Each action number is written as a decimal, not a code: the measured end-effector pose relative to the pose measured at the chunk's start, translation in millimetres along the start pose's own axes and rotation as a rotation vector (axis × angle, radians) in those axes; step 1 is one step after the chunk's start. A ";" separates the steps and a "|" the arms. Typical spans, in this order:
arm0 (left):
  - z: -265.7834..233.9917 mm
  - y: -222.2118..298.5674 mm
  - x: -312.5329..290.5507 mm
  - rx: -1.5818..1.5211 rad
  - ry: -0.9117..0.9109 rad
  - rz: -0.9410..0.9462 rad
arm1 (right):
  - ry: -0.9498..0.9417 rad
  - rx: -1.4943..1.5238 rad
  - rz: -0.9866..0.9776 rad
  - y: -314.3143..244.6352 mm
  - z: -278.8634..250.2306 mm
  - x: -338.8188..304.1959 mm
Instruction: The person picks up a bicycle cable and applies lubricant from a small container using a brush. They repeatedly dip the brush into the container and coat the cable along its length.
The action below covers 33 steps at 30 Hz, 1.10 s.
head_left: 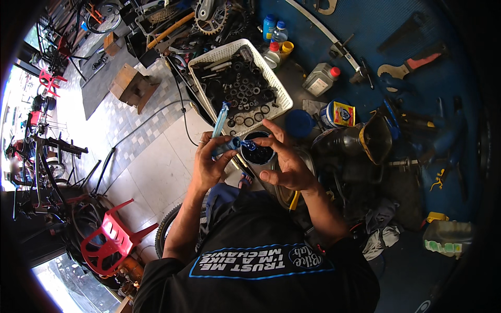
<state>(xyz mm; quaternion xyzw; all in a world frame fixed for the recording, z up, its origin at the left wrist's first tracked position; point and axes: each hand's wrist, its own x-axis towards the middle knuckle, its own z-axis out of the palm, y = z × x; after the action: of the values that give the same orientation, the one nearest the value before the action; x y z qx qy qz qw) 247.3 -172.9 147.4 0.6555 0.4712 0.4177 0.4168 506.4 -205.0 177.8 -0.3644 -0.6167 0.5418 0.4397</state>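
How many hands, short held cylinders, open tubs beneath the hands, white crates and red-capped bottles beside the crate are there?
Hands: 2 (left hand, right hand)
Short cylinder: 1
Open tub: 1
White crate: 1
Red-capped bottles: 2 (pale bottle, grey bottle)
Total: 7

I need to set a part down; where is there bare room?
The pale floor tiles have a bare patch left of the left hand, between the cable and the red chair. Right of that is crowded: the basket is packed with parts, bottles stand beside it, and an open tub sits under the right hand.
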 end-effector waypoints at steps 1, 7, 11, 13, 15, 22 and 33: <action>1.8 2.0 0.3 0.003 0.000 0.008 | -0.005 0.063 0.016 0.2 1.8 0.3; 1.8 14.8 1.9 0.095 -0.006 0.116 | -0.006 0.039 0.086 5.0 6.8 1.1; 0.9 17.8 0.8 0.147 -0.016 0.149 | 0.039 -0.232 0.001 8.3 9.2 0.9; 1.0 18.1 0.6 0.165 -0.007 0.156 | 0.061 -0.411 -0.085 5.6 11.8 2.2; 0.8 17.9 0.5 0.176 -0.002 0.155 | 0.088 -0.660 -0.152 -4.5 16.6 4.0; -2.8 21.1 1.7 0.241 -0.003 0.163 | 0.099 -1.039 -0.149 -39.0 34.2 9.8; -11.6 23.7 2.9 0.277 -0.023 0.153 | -0.024 -1.226 -0.201 -43.2 32.6 16.2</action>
<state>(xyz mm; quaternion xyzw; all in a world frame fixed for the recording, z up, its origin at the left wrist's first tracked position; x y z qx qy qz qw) 243.4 -173.2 173.7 0.7456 0.4682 0.3715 0.2947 471.4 -207.7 222.0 -0.4846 -0.8519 0.0490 0.1924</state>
